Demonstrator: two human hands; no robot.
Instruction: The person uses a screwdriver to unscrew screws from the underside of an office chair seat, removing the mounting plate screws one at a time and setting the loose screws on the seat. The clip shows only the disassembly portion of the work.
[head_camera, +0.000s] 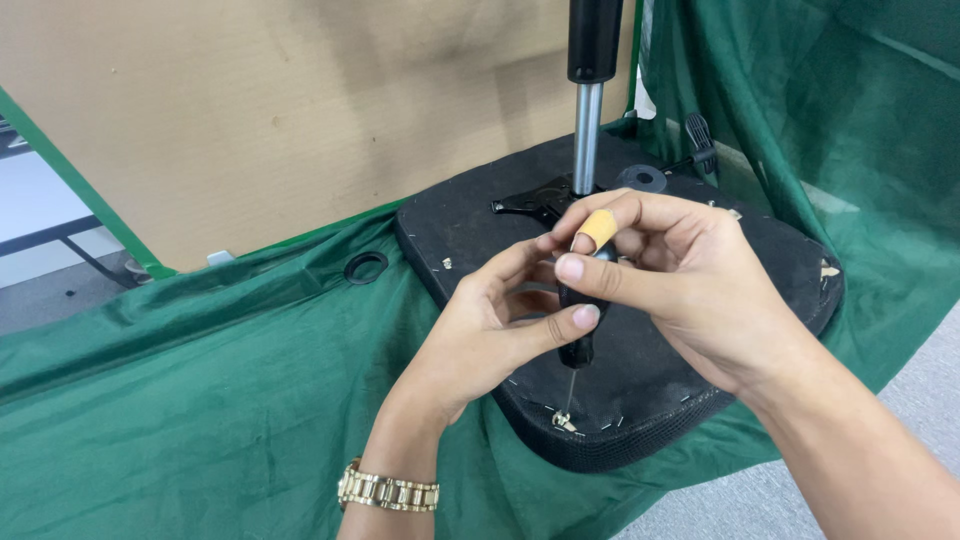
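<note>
- Green cloth sheet (200, 400) covers the work surface, wrinkled, running from the left edge under everything to the right side.
- Brown cardboard panel (300, 110) stands behind the cloth, upper left to centre.
- Small black rubber ring (365, 267) lies flat on the cloth, just left of the seat, apart from both hands.
- Gold metal link watch (388, 491) sits on the left wrist, bottom centre.
- Left hand (480, 335) comes up from below, palm toward the right; fingers curled together, thumb tip pressed on the lower part of the tool handle, fingertips behind it.
- Black-handled screwdriver with thin metal shaft (577, 350) stands nearly upright between the two hands, over the front part of the seat; its tip meets a small pale metal fastener (564, 422) at the seat's front rim.
- Upside-down black fabric-covered chair seat (640, 390) rests on the cloth, centre to right; small metal staples dot its edge.
- Black metal mounting plate (530, 203) is fixed at the seat's middle, behind the hands.
- Silver and black gas-lift cylinder (588, 120) rises upright from that plate to the top edge.
- Right hand (680, 285) reaches in from lower right, fingers closed tight round the top of the screwdriver handle; one finger wears a tan bandage (600, 228).
- Black round washer (641, 179) lies on the seat right of the cylinder.
- Black plastic lever (700, 143) sticks up at the seat's back right.
</note>
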